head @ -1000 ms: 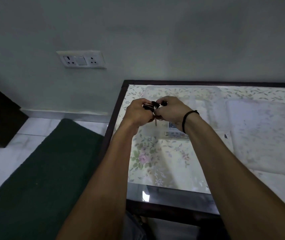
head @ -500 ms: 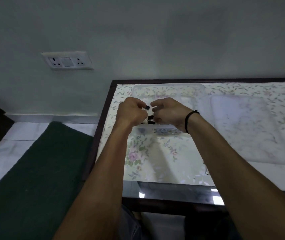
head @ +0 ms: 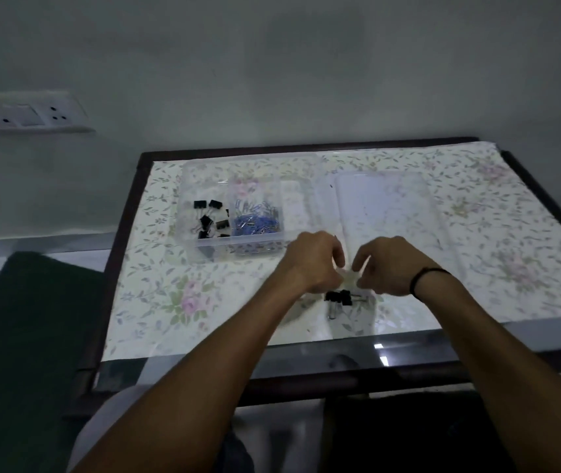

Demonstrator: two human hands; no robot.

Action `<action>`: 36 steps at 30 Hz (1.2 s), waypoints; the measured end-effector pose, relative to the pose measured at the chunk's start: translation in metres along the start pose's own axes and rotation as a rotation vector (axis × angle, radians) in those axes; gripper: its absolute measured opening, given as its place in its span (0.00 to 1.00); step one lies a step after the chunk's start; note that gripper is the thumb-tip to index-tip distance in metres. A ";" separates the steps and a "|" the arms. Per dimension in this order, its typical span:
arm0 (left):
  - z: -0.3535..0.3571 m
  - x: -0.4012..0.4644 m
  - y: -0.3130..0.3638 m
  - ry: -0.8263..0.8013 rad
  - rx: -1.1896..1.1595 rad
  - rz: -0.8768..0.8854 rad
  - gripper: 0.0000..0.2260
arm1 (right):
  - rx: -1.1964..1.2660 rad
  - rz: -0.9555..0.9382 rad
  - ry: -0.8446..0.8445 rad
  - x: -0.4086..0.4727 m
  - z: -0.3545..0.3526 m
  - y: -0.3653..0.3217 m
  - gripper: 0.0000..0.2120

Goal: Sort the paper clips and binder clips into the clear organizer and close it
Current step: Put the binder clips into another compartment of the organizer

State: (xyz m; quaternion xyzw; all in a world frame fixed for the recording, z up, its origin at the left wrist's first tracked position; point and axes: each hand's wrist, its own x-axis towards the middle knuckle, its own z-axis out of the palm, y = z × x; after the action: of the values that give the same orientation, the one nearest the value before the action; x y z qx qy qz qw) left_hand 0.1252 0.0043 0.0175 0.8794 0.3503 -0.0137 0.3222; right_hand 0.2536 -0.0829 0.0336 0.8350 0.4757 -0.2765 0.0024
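A wall socket (head: 28, 112) sits on the wall at far left, with a dark green mat (head: 23, 336) on the floor below it. The worktop (head: 204, 302) carries a flowered cover. On its far left stands one clear organizer (head: 238, 244), open. Its left compartment holds about seven black binder clips (head: 209, 216); the next compartment to the right holds a heap of blue paper clips (head: 255, 221), too many to count. One clear lid (head: 384, 206) lies flat just right of the organizer.

Nearer, two bare hands hover close together over the worktop. The left hand (head: 313, 261) and the right hand (head: 388, 264), which wears a black wristband (head: 424, 276), both have fingers curled in a narrow grip; whether they pinch anything cannot be told. Just below them lie about two loose black clips (head: 338, 297) on the worktop.
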 end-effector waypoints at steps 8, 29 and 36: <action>0.053 0.009 0.003 -0.069 0.168 -0.067 0.17 | -0.126 -0.105 -0.006 0.001 0.034 0.008 0.32; 0.029 -0.015 -0.036 -0.027 -0.009 -0.089 0.07 | -0.377 -0.102 0.128 0.006 0.050 -0.043 0.12; -0.042 -0.044 -0.067 0.177 -0.800 -0.288 0.07 | 0.286 -0.220 0.321 -0.003 0.012 -0.095 0.07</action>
State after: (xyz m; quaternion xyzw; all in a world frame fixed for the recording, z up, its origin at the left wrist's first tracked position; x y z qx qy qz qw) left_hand 0.0415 0.0388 0.0247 0.6253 0.4734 0.1537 0.6011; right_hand 0.1711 -0.0360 0.0494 0.8033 0.5141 -0.2035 -0.2213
